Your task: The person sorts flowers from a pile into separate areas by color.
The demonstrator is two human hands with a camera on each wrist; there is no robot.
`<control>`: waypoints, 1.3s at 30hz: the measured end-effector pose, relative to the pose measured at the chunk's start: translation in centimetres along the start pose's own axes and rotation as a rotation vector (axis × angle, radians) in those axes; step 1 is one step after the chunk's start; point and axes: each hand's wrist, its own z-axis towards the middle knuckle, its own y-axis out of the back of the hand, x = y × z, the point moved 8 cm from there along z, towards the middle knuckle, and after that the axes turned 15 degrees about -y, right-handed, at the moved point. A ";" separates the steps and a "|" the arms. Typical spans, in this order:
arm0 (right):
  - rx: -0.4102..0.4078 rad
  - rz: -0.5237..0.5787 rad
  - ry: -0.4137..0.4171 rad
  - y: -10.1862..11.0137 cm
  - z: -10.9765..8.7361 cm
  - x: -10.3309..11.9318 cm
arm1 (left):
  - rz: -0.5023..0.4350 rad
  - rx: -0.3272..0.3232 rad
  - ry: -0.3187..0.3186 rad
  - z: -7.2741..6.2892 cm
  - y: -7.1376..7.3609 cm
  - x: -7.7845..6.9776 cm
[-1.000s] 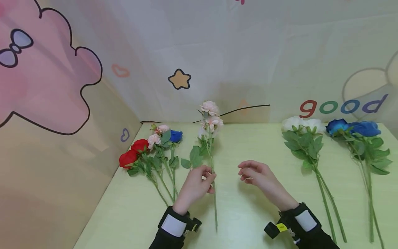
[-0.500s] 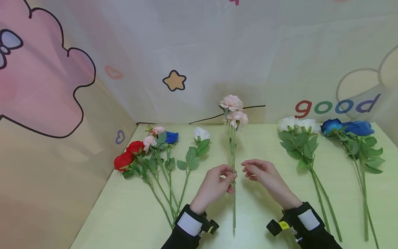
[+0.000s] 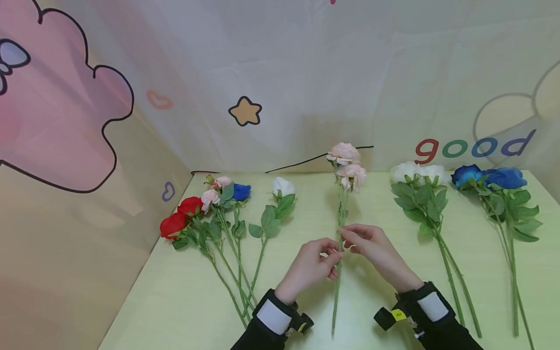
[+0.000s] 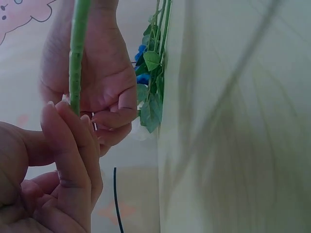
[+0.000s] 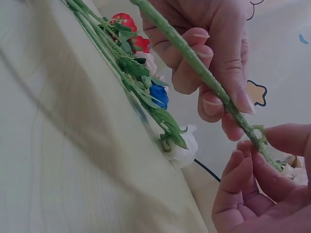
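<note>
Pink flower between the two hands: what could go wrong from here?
Its stem is thin and pinched by both the left hand and right hand close together, so it might bend.
The pink flower carries its blossoms on top; loosened grips could let it tip.
The left sleeve lies near the loose stems at left and may drag them.

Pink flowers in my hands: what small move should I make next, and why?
Probably ease your left hand off the stem: your right hand seems to pinch it just above, nearer the blooms, so that grip alone might do.
</note>
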 end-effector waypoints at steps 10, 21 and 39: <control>0.013 0.020 0.019 0.0 -0.2 -0.1 | 0.012 0.038 0.001 -0.2 -0.6 -0.1; -0.103 -0.091 0.046 1.9 0.0 0.4 | 0.129 -0.056 -0.103 -0.2 1.9 -1.0; -0.277 -0.434 0.080 5.5 0.5 -0.7 | 0.351 -0.143 -0.155 -0.2 4.5 -1.8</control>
